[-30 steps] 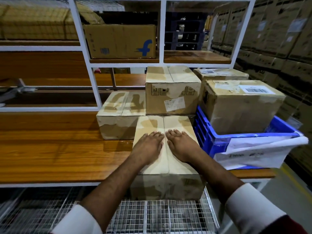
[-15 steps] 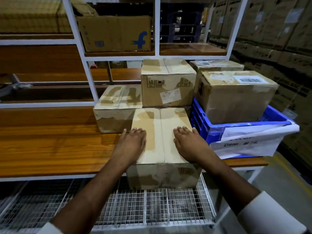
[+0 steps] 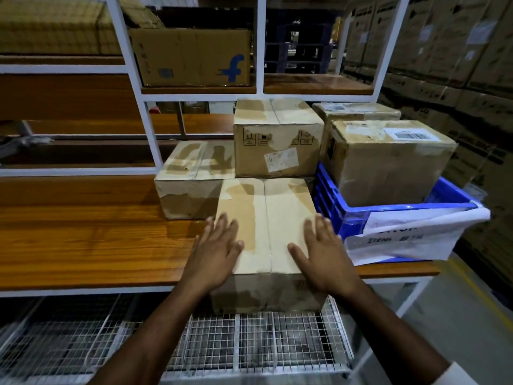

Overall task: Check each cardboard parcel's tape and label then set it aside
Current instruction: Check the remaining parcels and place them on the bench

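While both hands lie flat on the front parcel (image 3: 266,226), nothing is actually gripped: the left hand (image 3: 215,254) has its fingers straight and a bit spread along the box's left top edge, and the right hand (image 3: 323,257) does the same along the right edge, thumb pointing in toward the centre tape seam. That parcel sits at the near edge of the wooden bench (image 3: 83,240), sticking out over it a little. Count-wise I get five taped parcels at bench level: this one, a low one (image 3: 194,179) behind-left, a taller labelled one (image 3: 277,140) directly behind, and two in the blue crate (image 3: 344,218). One more box (image 3: 194,56) with a blue logo sits on the upper shelf.
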